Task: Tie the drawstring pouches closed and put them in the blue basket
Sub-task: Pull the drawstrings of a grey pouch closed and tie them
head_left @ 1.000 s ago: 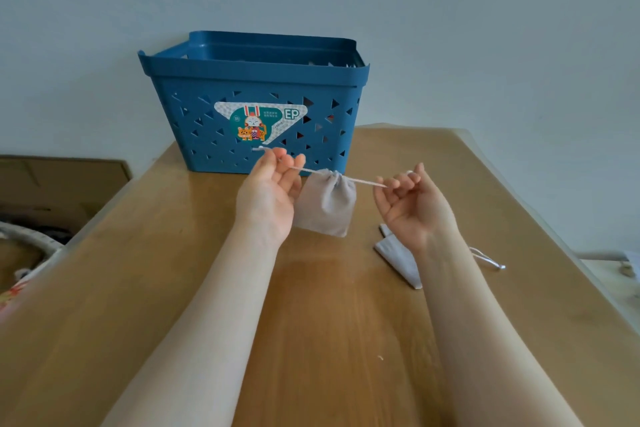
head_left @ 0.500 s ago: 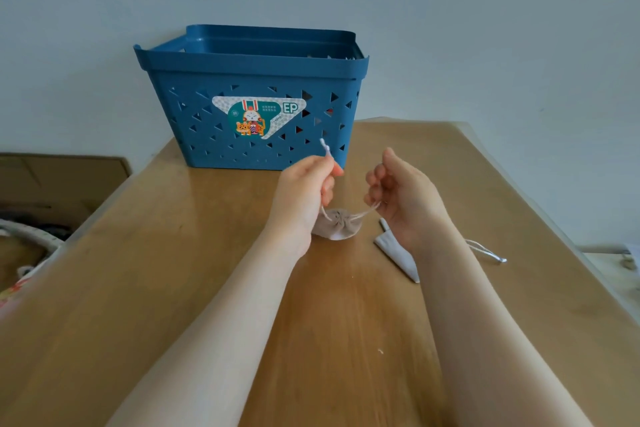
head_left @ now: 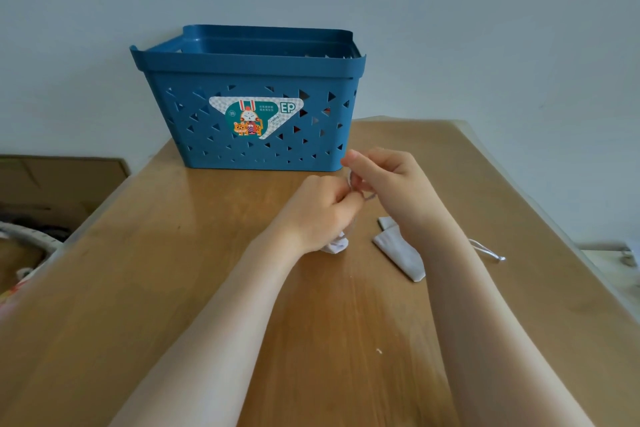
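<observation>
Pouch (head_left: 336,243) mostly hidden under the left hand (head_left: 317,210), blurred drawstring (head_left: 360,189) between both hands, basket interior unseen.

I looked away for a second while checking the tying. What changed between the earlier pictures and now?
The left hand and right hand moved from spread apart, pulling the drawstring taut, to close together, looping it. The pouch dropped from mid-air to the table, mostly behind the left hand. The blue basket and the spare pouch stayed put.
</observation>
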The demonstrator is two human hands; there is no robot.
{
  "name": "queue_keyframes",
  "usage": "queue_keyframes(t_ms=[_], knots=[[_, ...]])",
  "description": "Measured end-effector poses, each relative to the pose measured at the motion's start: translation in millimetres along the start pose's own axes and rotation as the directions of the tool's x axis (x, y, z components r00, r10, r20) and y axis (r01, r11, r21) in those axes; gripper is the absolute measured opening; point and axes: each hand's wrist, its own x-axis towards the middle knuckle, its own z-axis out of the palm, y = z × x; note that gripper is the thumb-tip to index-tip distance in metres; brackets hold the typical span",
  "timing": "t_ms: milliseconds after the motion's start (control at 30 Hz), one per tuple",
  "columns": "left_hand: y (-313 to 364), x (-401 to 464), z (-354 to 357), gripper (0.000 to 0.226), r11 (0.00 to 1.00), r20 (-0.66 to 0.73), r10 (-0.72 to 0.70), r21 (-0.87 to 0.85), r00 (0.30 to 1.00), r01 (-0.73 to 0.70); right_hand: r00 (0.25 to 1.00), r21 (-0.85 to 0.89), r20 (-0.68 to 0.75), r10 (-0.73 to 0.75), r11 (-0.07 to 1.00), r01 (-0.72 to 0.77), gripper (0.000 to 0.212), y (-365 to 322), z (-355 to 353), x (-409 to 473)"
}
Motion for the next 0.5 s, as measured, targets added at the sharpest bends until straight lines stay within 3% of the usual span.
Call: queue_keyframes(t_ms=[100, 367, 500], knots=[[-1, 3, -1, 0.04, 0.998, -0.004, -0.013, 0.069, 1.0, 0.013, 0.995, 0.065, 0.099, 0.028, 0.997, -0.035, 0.041, 0, -2, -1], [-6, 6, -5, 0.036, 0.974, -0.039, -0.144, -0.185, 0.989, 0.135, 0.998, -0.061, 0.059, 0.024, 0.998, -0.02, 0.014, 8, -15, -2], [-7, 9, -6, 0.03, 0.864, 0.041, -0.278, -0.425, 0.96, 0.268, 1.0, -0.04, -0.021, 0.009, 0.999, -0.01, 0.019, 6, -12, -1]])
